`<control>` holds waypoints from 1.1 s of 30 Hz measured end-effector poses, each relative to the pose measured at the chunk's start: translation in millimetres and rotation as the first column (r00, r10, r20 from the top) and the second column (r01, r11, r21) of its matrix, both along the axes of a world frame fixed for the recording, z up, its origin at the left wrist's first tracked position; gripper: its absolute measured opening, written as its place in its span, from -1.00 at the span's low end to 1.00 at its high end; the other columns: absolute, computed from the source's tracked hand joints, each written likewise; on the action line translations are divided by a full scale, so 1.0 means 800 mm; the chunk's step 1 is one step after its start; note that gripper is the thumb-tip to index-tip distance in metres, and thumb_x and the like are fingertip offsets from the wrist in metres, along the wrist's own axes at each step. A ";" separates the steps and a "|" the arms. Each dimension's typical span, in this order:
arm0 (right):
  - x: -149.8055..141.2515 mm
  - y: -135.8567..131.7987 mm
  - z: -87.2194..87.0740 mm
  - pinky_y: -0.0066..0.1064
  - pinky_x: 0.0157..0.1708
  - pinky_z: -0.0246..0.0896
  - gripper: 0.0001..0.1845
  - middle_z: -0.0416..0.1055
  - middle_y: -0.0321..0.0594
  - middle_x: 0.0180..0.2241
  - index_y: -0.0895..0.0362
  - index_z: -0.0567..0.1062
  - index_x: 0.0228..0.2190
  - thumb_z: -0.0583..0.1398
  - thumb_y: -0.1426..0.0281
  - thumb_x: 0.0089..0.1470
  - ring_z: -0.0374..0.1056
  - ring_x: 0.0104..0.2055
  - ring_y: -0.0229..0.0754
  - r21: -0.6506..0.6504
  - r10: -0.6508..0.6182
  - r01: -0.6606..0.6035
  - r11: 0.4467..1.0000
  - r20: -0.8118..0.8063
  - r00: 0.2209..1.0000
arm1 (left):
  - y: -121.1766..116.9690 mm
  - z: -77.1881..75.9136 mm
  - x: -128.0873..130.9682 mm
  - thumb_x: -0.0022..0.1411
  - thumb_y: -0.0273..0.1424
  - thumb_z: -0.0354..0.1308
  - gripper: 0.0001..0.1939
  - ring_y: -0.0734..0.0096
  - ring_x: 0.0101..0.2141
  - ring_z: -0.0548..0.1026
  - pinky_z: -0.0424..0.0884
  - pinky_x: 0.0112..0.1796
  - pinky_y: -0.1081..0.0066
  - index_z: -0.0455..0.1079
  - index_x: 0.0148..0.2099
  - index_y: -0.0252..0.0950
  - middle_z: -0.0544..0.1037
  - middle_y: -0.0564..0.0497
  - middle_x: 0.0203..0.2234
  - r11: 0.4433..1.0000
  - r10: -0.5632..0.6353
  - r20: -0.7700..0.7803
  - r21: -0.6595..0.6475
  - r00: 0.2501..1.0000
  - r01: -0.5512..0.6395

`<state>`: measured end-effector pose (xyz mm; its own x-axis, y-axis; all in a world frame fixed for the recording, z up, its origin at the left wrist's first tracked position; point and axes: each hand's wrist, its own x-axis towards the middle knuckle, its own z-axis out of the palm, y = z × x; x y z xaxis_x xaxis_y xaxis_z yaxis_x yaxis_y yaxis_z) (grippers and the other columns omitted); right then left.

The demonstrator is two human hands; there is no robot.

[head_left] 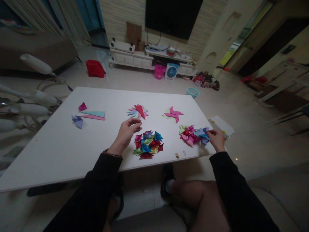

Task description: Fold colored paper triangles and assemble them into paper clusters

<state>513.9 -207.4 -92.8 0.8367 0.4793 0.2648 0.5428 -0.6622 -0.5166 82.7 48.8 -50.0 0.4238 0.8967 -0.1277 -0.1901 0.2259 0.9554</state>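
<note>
My right hand reaches to the right end of the table, fingertips pinched on a light purple origami piece. That piece lies at the edge of a pile of pink, green and blue origami pieces. My left hand hovers over the table with loosely bent fingers and nothing visible in it. Just right of it sits a heap of shiny multicoloured origami pieces. Beyond the left hand lies a stack of folded paper strips, a red one on top. A pink and green paper pinwheel shape lies farther right.
On the left of the white table lie pink and blue strips, a magenta folded piece and a bluish one. Two tiny items rest near the front edge. A red stool stands beyond.
</note>
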 end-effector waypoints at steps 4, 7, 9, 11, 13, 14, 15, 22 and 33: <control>0.020 -0.034 -0.005 -0.30 -0.33 0.30 -0.63 0.60 0.00 -0.40 0.20 0.62 -0.33 0.23 0.17 -0.05 0.49 -0.34 0.00 -0.083 0.089 -0.097 0.992 -0.100 0.991 | 0.001 -0.004 0.003 -0.15 -0.32 0.44 -0.66 0.46 -0.47 0.51 0.41 -0.33 0.40 0.48 -0.30 -0.32 0.53 0.04 -0.40 1.000 -0.006 -0.008 0.000 1.000 0.006; 0.023 -0.049 -0.009 -0.31 -0.34 0.30 -0.69 0.60 -0.02 -0.42 0.18 0.63 -0.37 0.26 0.21 -0.08 0.49 -0.36 -0.02 -0.130 0.134 -0.162 0.978 -0.202 0.970 | 0.000 -0.003 0.004 -0.15 -0.32 0.43 -0.67 0.46 -0.47 0.51 0.41 -0.34 0.40 0.48 -0.30 -0.32 0.53 0.04 -0.41 1.000 -0.006 -0.017 0.001 1.000 0.006; 0.021 -0.051 -0.013 -0.31 -0.34 0.30 -0.74 0.60 -0.05 -0.44 0.17 0.63 -0.42 0.28 0.25 -0.13 0.49 -0.37 -0.04 -0.158 0.152 -0.194 0.968 -0.245 0.958 | -0.001 -0.001 0.005 -0.15 -0.32 0.43 -0.67 0.46 -0.47 0.50 0.41 -0.34 0.40 0.48 -0.31 -0.32 0.53 0.04 -0.41 1.000 -0.011 -0.019 0.002 1.000 0.011; 0.015 -0.048 -0.017 -0.32 -0.34 0.30 -0.79 0.59 -0.07 -0.46 0.17 0.63 -0.46 0.30 0.30 -0.17 0.49 -0.39 -0.05 -0.180 0.153 -0.206 0.962 -0.269 0.951 | -0.002 0.000 0.006 -0.15 -0.33 0.42 -0.68 0.46 -0.47 0.51 0.40 -0.34 0.40 0.48 -0.31 -0.32 0.53 0.03 -0.41 1.000 -0.019 -0.019 0.001 1.000 0.019; 0.009 -0.041 -0.020 -0.33 -0.33 0.29 -0.82 0.58 -0.08 -0.49 0.17 0.63 -0.47 0.31 0.36 -0.21 0.48 -0.41 -0.07 -0.196 0.141 -0.199 0.960 -0.273 0.952 | -0.003 0.000 0.006 -0.15 -0.33 0.42 -0.68 0.45 -0.47 0.51 0.40 -0.34 0.40 0.48 -0.31 -0.32 0.53 0.03 -0.40 1.000 -0.028 -0.025 -0.001 0.999 0.028; 0.006 -0.038 -0.020 -0.32 -0.33 0.29 -0.82 0.57 -0.09 -0.50 0.17 0.63 -0.47 0.31 0.39 -0.24 0.47 -0.42 -0.07 -0.200 0.131 -0.188 0.962 -0.264 0.955 | -0.003 0.000 0.006 -0.14 -0.32 0.41 -0.68 0.45 -0.47 0.51 0.40 -0.34 0.40 0.48 -0.30 -0.32 0.53 0.03 -0.39 0.999 -0.033 -0.029 0.000 0.999 0.033; 0.003 -0.035 -0.019 -0.32 -0.32 0.29 -0.82 0.57 -0.09 -0.50 0.17 0.63 -0.47 0.30 0.42 -0.25 0.47 -0.42 -0.07 -0.201 0.120 -0.173 0.964 -0.249 0.961 | -0.004 0.000 0.007 -0.14 -0.32 0.41 -0.68 0.45 -0.47 0.51 0.40 -0.34 0.40 0.48 -0.30 -0.32 0.53 0.03 -0.39 0.999 -0.037 -0.034 0.001 0.999 0.037; -0.047 0.007 0.009 -0.25 -0.19 0.32 -0.64 0.58 -0.05 -0.24 0.18 0.59 -0.22 0.15 0.43 -0.11 0.46 -0.28 -0.07 -0.079 0.087 -0.093 0.993 -0.074 0.993 | -0.007 0.001 0.006 -0.13 -0.35 0.39 -0.70 0.46 -0.47 0.51 0.40 -0.33 0.41 0.47 -0.30 -0.33 0.54 0.04 -0.41 0.998 -0.064 -0.034 -0.008 0.997 0.063; -0.340 0.154 0.065 -0.12 0.03 0.33 -0.45 0.27 -0.02 0.24 0.02 0.27 0.23 0.14 0.24 0.25 0.25 0.22 0.00 0.313 0.755 -0.728 0.609 0.050 0.653 | -0.014 0.002 -0.006 0.08 -0.40 0.23 -0.83 0.44 -0.47 0.53 0.38 -0.40 0.47 0.45 -0.25 -0.36 0.58 -0.08 -0.38 0.991 -0.121 -0.029 -0.061 0.992 0.119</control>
<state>241.6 -84.2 -40.8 0.2523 0.8603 0.4429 0.7305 0.1308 -0.6703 78.3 37.7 -48.4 0.5229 0.8300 -0.1940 -0.1273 0.3011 0.9451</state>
